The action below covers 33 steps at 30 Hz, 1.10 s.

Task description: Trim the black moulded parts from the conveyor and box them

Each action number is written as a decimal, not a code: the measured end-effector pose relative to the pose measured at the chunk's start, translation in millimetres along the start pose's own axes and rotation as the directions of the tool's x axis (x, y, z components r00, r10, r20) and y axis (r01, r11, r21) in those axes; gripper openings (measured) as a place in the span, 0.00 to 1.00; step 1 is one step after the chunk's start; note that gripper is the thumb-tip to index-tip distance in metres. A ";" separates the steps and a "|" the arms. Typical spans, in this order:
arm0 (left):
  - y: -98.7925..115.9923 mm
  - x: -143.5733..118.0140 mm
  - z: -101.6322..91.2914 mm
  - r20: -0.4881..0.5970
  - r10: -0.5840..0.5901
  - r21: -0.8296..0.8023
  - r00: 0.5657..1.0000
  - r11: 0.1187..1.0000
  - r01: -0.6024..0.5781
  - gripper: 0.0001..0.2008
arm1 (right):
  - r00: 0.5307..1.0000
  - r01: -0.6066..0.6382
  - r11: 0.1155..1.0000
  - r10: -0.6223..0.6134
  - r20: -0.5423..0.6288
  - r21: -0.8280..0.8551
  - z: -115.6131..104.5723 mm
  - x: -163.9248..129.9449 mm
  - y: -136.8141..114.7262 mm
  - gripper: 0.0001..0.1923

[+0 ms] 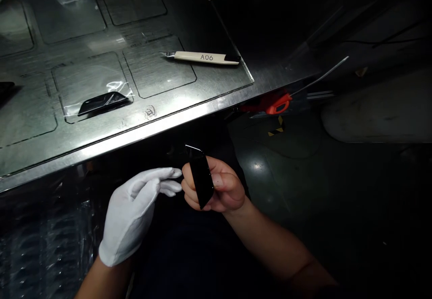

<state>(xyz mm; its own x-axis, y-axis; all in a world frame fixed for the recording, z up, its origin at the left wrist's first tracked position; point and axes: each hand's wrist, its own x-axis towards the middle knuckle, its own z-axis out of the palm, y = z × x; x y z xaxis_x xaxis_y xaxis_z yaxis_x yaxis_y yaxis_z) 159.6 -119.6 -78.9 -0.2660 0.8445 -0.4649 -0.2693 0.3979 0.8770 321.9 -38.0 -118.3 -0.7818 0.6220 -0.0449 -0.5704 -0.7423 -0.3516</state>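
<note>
A factory workstation is shown: a brushed steel bench (pixel 189 105) marked out with outlined placement squares, a craft knife (pixel 202 57) labelled A06 laid on it, a bagged black part (pixel 101 103) set in one square, and hazard-striped tape (pixel 276 125) seen on the dim floor.

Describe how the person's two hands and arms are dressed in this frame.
The left hand wears a plain white fabric glove ending at the wrist, with no visible markings. The right hand is ungloved. Both forearms are uncovered, with no sleeves, watch or bands visible in the head view.
</note>
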 end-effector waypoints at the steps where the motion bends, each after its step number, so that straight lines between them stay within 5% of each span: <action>1: -0.3 -0.1 -0.4 0.000 0.004 -0.004 1.000 1.000 -0.004 0.11 | 1.000 -0.007 1.000 0.007 -0.011 -0.007 0.4 0.0 0.3 0.12; 11: -7.8 -1.3 -6.8 0.004 0.016 -0.034 1.000 0.999 -0.016 0.11 | 1.000 0.020 0.999 -0.020 0.017 -0.034 -0.1 0.2 5.7 0.11; 15: -10.9 -2.6 -11.4 0.006 0.019 -0.036 1.000 0.999 -0.019 0.14 | 0.998 -0.036 0.972 0.025 -0.054 -0.230 -0.3 -1.2 4.0 0.11; 17: -10.5 -1.7 -13.5 -0.026 0.006 0.061 1.000 0.998 -0.005 0.17 | 0.994 -0.083 0.838 0.032 -0.103 -0.540 0.3 -1.5 2.3 0.08; 19: -8.3 0.1 -14.3 -0.044 -0.032 0.165 0.999 0.986 0.039 0.20 | 0.995 -0.072 0.547 -0.016 -0.096 -0.834 1.8 -0.6 1.4 0.04; 22: -2.7 2.8 -12.1 -0.004 -0.088 0.204 0.996 0.975 0.087 0.20 | 0.998 -0.012 0.204 -0.060 -0.025 -0.979 5.8 2.1 2.6 0.04; 24: 0.7 4.9 -10.1 0.019 -0.072 0.231 0.997 0.971 0.066 0.17 | 1.000 -0.008 0.139 -0.025 -0.012 -0.990 6.8 2.9 4.9 0.04; 27: 7.4 9.3 -14.0 -0.009 -0.012 0.290 1.000 0.957 0.014 0.12 | 0.997 -0.039 0.157 0.075 -0.028 -0.987 -5.7 2.6 11.5 0.04; 30: 28.4 10.1 -33.6 -0.125 0.128 0.357 0.984 0.931 -0.076 0.11 | 0.990 -0.113 0.177 0.104 -0.095 -0.978 -45.3 8.4 23.8 0.10; 33: 73.2 2.8 -69.0 -0.276 0.373 0.464 0.886 0.859 -0.217 0.13 | 0.974 -0.215 0.148 -0.042 -0.224 -0.965 -102.8 23.8 37.9 0.15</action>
<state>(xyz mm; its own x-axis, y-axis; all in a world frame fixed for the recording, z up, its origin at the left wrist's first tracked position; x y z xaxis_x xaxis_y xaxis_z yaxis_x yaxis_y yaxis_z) 75.3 -112.8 -24.4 -0.5913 0.7977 -0.1187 0.2555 0.3249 0.9106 307.6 -25.7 -228.8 -0.6809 0.6927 -0.2380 0.3270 -0.0033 -0.9450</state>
